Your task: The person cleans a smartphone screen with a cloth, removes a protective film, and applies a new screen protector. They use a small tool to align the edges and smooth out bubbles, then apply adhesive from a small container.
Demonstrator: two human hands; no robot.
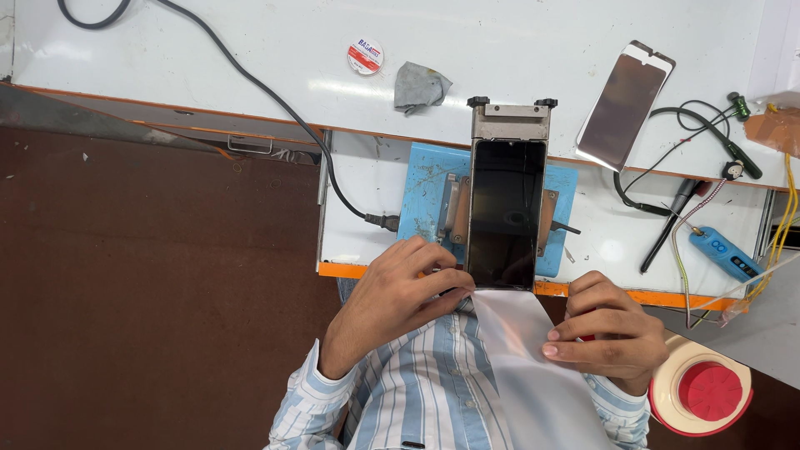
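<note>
So the phone (505,212) was sitting screen-up in a metal clamp jig (510,122) on a blue mat (423,187), right at the near edge of the white worktop (367,208), over the orange trim. Screen looked dark and clean.

A sheet of clear film (533,367) ran from the phone's near end down toward the person's striped shirt. The left hand (392,300) had its grip pressed together on the film's corner where it met the bottom edge of the phone, fingertips touching the glass. The right hand (608,333) was pinching the film's right edge between thumb and fingers, a bit lower down, holding it taut.

Progress-wise, my read: the phone was already seated and clamped, and the film was lined up at the near end only. Almost all of the sheet hung off the phone, so none of the screen looked covered yet. Whether the film was going on or coming off, I honestly couldn't tell.

Other stuff around: a spare glass panel (623,107) near the far right of the worktop, a crumpled grey cloth (419,85) and a small round tin (365,56) along the far edge, a blue handheld tool (723,252) with cables at the right edge, and a red-capped bottle (704,392) just beside the right hand.
</note>
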